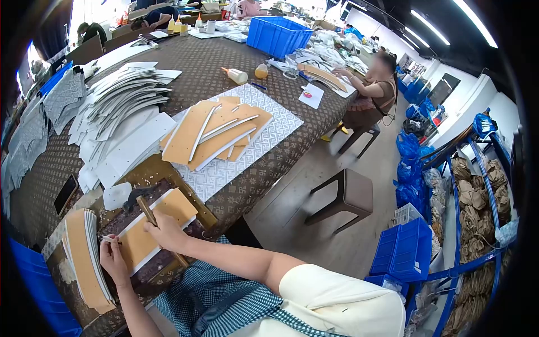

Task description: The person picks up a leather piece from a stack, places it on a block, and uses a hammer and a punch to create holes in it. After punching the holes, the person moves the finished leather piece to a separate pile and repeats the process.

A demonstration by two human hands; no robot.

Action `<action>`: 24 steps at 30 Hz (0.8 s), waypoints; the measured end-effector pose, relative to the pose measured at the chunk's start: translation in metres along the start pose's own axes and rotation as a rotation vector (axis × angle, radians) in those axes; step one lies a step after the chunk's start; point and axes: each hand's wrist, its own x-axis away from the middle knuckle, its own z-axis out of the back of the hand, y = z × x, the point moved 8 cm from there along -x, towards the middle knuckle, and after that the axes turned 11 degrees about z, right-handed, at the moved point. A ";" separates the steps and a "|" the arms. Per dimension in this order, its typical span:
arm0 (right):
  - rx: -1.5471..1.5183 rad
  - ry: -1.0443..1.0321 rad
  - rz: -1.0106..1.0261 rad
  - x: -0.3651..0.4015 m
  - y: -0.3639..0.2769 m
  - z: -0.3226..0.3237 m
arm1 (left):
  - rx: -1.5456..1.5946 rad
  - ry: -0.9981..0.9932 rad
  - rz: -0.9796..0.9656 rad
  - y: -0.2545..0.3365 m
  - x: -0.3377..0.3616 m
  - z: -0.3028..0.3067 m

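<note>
My right hand (168, 231) is closed round the wooden handle of a hammer (147, 210), whose dark head points away from me. Low on the left, my left hand (114, 261) pinches a small, pale, rod-like tool (109, 239) at the end of a tan panel with a white edge (178, 206). That panel lies across a dark reddish block (115, 223) set in a wooden tray (168, 168). Beside my left hand stands a stack of tan and white curved strips (84, 253). A translucent white piece (117, 196) lies near the hammer head.
Tan pieces (224, 132) lie on a patterned sheet (281, 121), left of which white sheets (120, 95) are piled. A phone (66, 194) rests at the left. Farther off are a blue crate (278, 36) and a seated co-worker (373, 90). A stool (345, 194) and blue bins (401, 247) stand right.
</note>
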 end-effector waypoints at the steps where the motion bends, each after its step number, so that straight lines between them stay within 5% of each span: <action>1: -0.002 -0.009 -0.011 0.001 -0.001 0.000 | 0.000 0.002 0.012 0.001 0.001 0.001; 7: 0.112 0.072 0.177 -0.004 0.008 -0.001 | -0.011 0.006 0.022 0.007 -0.005 0.002; 8: 0.059 -0.008 0.045 -0.002 0.018 -0.004 | -0.023 0.037 0.043 0.001 -0.007 0.006; 9: 0.263 0.071 0.310 -0.007 0.033 -0.004 | -0.061 0.121 0.036 0.015 -0.002 0.006; 10: 0.167 -0.046 0.009 -0.003 0.029 -0.005 | -0.138 0.125 0.053 0.023 -0.001 0.006; 12: 0.052 -0.045 -0.077 0.000 0.016 -0.004 | -0.115 0.214 0.110 0.031 -0.001 0.008; 14: 0.033 -0.065 -0.087 -0.001 0.013 -0.005 | -0.138 0.262 0.093 0.028 0.001 0.018; 16: -0.025 -0.078 -0.034 -0.002 0.006 -0.006 | 0.184 0.222 0.101 0.024 0.013 0.017; 24: -0.007 -0.117 -0.043 -0.002 0.000 -0.007 | 0.231 0.179 0.173 0.023 0.063 0.017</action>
